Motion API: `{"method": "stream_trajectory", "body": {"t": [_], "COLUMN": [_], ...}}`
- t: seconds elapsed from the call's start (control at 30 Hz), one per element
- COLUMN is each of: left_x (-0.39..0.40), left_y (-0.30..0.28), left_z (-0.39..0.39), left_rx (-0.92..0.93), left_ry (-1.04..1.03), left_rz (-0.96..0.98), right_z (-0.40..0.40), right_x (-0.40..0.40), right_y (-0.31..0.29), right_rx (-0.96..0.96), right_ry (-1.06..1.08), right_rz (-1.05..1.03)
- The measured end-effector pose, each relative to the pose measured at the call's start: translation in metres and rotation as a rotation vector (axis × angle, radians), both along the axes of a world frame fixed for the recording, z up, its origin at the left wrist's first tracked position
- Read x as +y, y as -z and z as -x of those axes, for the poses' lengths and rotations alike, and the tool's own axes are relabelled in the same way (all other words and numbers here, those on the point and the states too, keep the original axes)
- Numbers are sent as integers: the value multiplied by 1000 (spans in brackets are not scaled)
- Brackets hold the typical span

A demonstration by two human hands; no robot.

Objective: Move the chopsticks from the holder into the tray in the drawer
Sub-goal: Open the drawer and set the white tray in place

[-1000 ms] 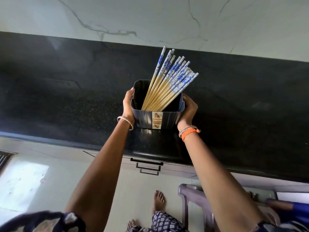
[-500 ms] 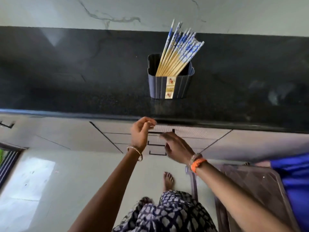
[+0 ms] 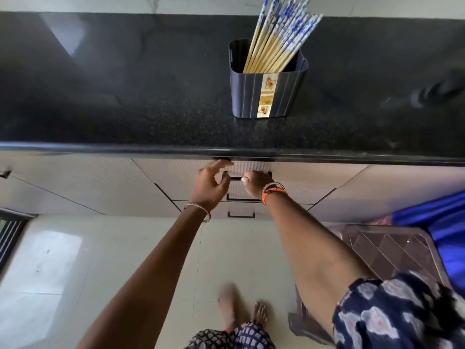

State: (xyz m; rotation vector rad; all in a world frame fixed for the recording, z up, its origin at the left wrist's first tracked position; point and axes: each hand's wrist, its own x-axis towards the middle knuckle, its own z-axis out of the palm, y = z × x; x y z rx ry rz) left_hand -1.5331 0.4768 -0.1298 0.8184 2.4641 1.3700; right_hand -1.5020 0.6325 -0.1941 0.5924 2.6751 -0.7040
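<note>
Our right hand [image 3: 255, 183] curls over the top drawer's handle [image 3: 235, 178], gripping it, while our left hand [image 3: 210, 183] hovers just beside it, fingers loosely spread and holding nothing. We judge this the opening step: the drawer [image 3: 289, 172] looks closed, so next we need a straight pull toward us. Above and beyond both hands, the dark holder [image 3: 266, 94] stands on the countertop [image 3: 125, 109], the chopsticks [image 3: 271, 46] all inside, leaning right. The tray is hidden.
</note>
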Motion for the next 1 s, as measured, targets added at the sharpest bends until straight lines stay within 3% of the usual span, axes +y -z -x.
{"method": "stream_trajectory", "body": {"t": [0.17, 0.5, 0.57, 0.67, 0.7, 0.77, 0.87, 1.0], "left_x": [-5, -24, -24, -37, -43, -54, -68, -90], "left_y": [4, 11, 3, -5, -8, -14, -19, -22], "left_z": [-7, -36, -45, -61, -67, -82, -103, -133], "left_rx": [125, 326, 297, 198, 176, 151, 153, 107], "left_ry": [42, 75, 92, 155, 176, 207, 249, 286], "left_rz": [31, 500, 508, 535, 568, 621, 643, 667], "right_z": [-17, -81, -109, -146, -155, -168, -179, -193], "right_x": [-15, -55, -69, -75, -73, -68, -64, -75], "right_y": [-5, -29, -42, -71, -81, -93, -101, -109], "right_rx": [29, -32, 121, 562, 628, 524, 115, -50], "right_ry": [63, 31, 9, 13, 0, 14, 73, 10], "right_rz": [18, 21, -79, -197, -220, -190, 48, 98]}}
